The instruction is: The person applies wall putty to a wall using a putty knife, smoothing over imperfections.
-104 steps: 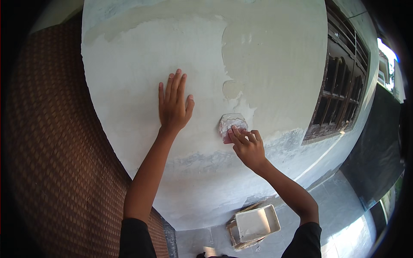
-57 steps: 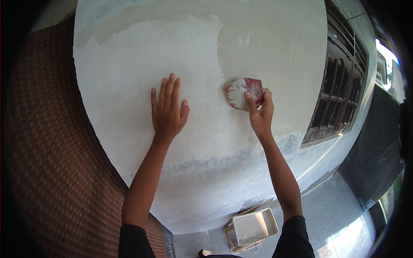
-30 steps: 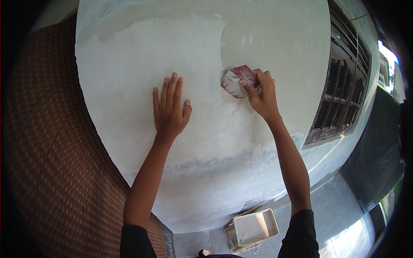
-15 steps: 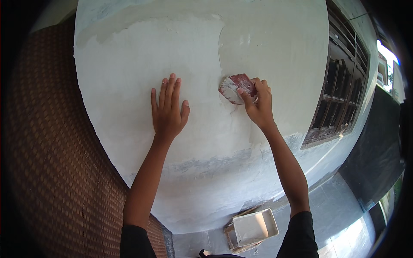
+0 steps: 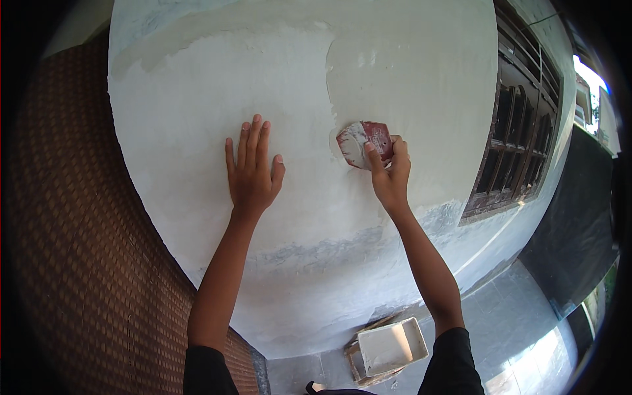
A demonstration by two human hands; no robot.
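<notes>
I have my left hand [image 5: 252, 174] flat against the white plastered wall [image 5: 309, 250], fingers spread and slightly raised toward the upper part. To its right, my right hand [image 5: 392, 171] grips a red, many-sided flat scraper [image 5: 378, 137] smeared with whitish putty, held against the wall beside a ragged edge between lighter and greyer coats of plaster. The thumb lies across the scraper's face, with fingers curled at its right side.
A brown woven panel [image 5: 92, 230] runs along the left. A dark wooden barred window [image 5: 510, 138] is set in the wall at right, with a dark panel [image 5: 569, 217] beyond. Below, a putty-stained tray [image 5: 388, 345] sits on a wooden stand on the grey tiled floor [image 5: 520, 316].
My right hand has carried the scraper up from low on the wall, then slightly back down over the last second. My left hand stays spread on the wall.
</notes>
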